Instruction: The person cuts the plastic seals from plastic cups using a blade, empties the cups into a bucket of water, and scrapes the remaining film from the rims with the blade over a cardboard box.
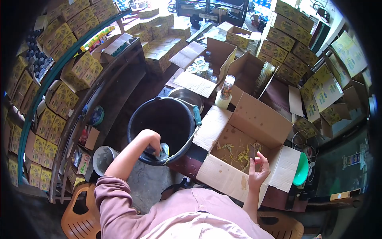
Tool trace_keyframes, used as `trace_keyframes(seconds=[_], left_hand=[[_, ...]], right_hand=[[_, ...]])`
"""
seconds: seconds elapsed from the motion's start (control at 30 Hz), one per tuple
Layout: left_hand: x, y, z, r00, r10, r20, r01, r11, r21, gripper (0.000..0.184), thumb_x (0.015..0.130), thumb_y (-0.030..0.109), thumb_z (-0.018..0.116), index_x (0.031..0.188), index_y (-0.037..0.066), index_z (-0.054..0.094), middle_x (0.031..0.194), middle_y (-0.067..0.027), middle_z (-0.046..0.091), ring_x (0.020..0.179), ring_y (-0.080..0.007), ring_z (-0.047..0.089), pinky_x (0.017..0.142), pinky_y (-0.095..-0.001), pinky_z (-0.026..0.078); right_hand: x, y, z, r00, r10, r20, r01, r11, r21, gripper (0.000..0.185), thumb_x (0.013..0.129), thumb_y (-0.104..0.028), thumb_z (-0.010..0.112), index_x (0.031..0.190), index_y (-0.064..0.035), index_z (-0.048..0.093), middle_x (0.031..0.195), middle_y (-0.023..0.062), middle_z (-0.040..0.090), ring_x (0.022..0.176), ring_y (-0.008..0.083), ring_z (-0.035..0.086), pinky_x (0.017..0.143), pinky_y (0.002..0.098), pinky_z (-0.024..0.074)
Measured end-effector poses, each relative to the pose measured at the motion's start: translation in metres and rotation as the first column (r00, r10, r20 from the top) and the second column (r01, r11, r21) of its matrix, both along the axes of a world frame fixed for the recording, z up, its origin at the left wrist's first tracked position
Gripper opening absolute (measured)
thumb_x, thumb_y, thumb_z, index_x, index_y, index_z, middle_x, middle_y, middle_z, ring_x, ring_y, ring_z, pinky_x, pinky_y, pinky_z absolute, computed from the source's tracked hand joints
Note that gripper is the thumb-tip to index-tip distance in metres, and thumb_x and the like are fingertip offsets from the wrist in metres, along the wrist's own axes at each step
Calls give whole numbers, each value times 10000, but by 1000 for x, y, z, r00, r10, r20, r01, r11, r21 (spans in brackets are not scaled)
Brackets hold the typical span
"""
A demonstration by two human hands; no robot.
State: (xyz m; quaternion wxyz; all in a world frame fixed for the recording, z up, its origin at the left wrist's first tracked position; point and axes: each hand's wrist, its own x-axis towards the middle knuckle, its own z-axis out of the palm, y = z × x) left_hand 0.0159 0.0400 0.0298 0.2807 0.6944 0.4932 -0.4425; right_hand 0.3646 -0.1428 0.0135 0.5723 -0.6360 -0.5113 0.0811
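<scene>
My left hand (154, 144) reaches over the near rim of a big black bucket (133, 123). Its fingers are closed around a small shiny cup-like container (164, 150) with whitish and green-yellow colouring, partly hidden by the hand. The bucket has a wire handle with a green grip (197, 115). Above an open cardboard box (260, 109), my right hand (258, 169) is raised with thumb and fingers pinched together. A thin dark thing seems to stick up from the pinch, too small to name. Yellowish shreds (234, 153) lie scattered on the box floor.
A metal pot (187, 94) stands behind the bucket. Beyond it, an open carton (223, 51) holds several lidded cups. A clear tumbler-like container (227, 85) rises behind the near box. A green bowl (301, 169) sits at right, a grey pail (104, 159) at left. Stacked yellow cartons (284, 40) flank the workspace.
</scene>
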Motion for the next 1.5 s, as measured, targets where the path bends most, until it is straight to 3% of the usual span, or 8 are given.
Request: trace_keyframes(seconds=[0.33, 0.47, 0.53, 0.8, 0.87, 1.0, 1.2, 1.5], left_hand=[[-6, 1, -9, 989, 134, -55, -140, 983, -120, 515, 597, 393, 731, 1001, 85, 643, 894, -96, 648, 781, -196, 629, 687, -313, 503], [-21, -1, -10, 922, 93, 376, -225, 919, 323, 487, 619, 390, 722, 997, 92, 647, 864, -76, 654, 766, -184, 632, 687, -315, 501], [-13, -8, 6, 981, 180, 78, -173, 981, -82, 500, 631, 412, 714, 1019, 104, 647, 876, -85, 658, 783, -187, 633, 690, -306, 498], [-8, -10, 21, 929, 350, 120, -334, 933, -136, 517, 635, 422, 710, 1010, 73, 640, 871, -91, 650, 783, -198, 628, 689, -302, 494], [-12, -14, 30, 946, 146, 289, -192, 972, 138, 515, 637, 403, 710, 991, 37, 631, 847, -118, 645, 826, -228, 626, 740, -312, 485], [-25, -15, 20, 587, 70, 807, -590, 719, 367, 656, 717, 278, 669, 1229, -14, 380, 983, -178, 598, 874, -225, 605, 783, -317, 469], [33, -32, 42, -215, 132, 968, -615, 752, -239, 409, 813, 140, 570, 1158, 19, 388, 1011, -47, 521, 915, -92, 504, 781, -225, 431], [128, -71, 51, -434, 42, 900, -501, 819, -279, 642, 690, 111, 738, 1174, 9, 329, 1001, -103, 516, 907, -129, 534, 797, -263, 447]], right_hand=[[0, 4, -2, 999, 19, -41, -18, 999, 38, 273, 755, 12, 640, 1017, -55, 606, 730, 1, 554, 673, 79, 505, 665, 224, 401], [2, 4, -1, 1000, 11, -27, -10, 1000, 29, 273, 754, 11, 640, 1017, -54, 605, 728, -1, 555, 672, 74, 503, 655, 223, 401], [1, 2, -3, 1000, -1, -24, 2, 1000, 27, 272, 747, 13, 642, 1009, -54, 607, 721, 6, 561, 661, 81, 513, 637, 226, 411], [-4, 6, -1, 997, 39, -71, -34, 998, 58, 296, 731, 24, 648, 1014, -55, 609, 722, 22, 574, 648, 89, 532, 604, 225, 432], [-4, 5, -1, 993, 41, -113, -37, 999, 36, 293, 752, 11, 642, 1035, -54, 601, 731, -2, 557, 650, 63, 502, 616, 206, 411], [-8, 4, -9, 917, 53, -395, -61, 998, -7, 307, 764, 10, 641, 1061, -43, 586, 749, -4, 559, 660, 55, 520, 617, 191, 432], [-13, 13, -11, 696, 104, -710, -115, 993, 33, 362, 751, 11, 664, 1099, -30, 570, 777, -18, 561, 698, 46, 531, 671, 175, 446], [-19, 21, 38, 780, 188, -597, -121, 981, 151, 383, 721, 49, 681, 1080, -29, 576, 798, 4, 595, 687, 48, 546, 652, 174, 460]])
